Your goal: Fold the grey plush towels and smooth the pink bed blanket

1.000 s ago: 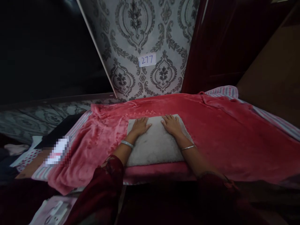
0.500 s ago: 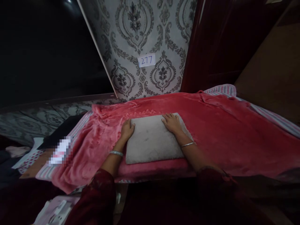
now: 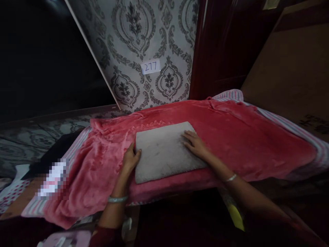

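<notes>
Bracketing the flat grey plush rectangle [image 3: 163, 154] lying on the red fleece blanket [image 3: 246, 137], seemingly to steady it, the left hand [image 3: 131, 159] half-curls at its left edge, grip unclear; the right hand [image 3: 197, 145] spreads loosely atop, grasping nothing.

Blanket [image 3: 244, 137]: open room right of the cloth [image 3: 161, 154].
Left hand [image 3: 130, 159]: blocks the cloth's left edge.
Right hand [image 3: 197, 144]: blocks its right side.
Wall [image 3: 151, 41]: barrier beyond it.
</notes>
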### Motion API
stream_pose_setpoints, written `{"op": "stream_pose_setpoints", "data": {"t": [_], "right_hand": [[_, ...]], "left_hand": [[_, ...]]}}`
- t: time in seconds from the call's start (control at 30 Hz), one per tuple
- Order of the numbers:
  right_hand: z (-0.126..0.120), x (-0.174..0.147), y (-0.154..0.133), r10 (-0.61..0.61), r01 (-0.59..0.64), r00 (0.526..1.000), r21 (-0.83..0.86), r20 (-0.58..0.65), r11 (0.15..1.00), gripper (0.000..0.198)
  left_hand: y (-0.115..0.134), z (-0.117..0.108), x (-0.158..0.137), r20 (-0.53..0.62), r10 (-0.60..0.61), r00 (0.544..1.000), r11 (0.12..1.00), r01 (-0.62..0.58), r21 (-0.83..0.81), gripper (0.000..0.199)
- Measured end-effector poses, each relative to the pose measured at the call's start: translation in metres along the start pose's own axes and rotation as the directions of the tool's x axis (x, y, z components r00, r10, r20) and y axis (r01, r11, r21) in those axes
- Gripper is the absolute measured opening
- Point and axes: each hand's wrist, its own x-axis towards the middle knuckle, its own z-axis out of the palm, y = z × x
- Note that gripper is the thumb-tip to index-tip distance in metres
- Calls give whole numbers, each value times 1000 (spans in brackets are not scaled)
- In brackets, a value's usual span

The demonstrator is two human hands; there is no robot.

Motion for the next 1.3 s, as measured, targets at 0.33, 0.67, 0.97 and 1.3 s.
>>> {"op": "stream_pose_setpoints", "data": {"t": [0.33,0.67,0.97,1.3], "right_hand": [[-30,-123,4,-123,123,992,11,41,992,77],[-17,-116,4,-111,113,993,50,-43,992,99],[-25,-100,12,-23,37,972,56,-233,998,57],[-21,-78,25,10,29,971,160,-240,987,38]], "left_hand": [[-17,-4,-21,124,-121,985,802,171,-572,73],[-26,-15,-37,185,197,963,937,-129,-326,77],[-35,-7,-34,140,318,938,942,-296,-157,77],[-8,-9,-32,36,181,983,983,-179,-43,44]]}}
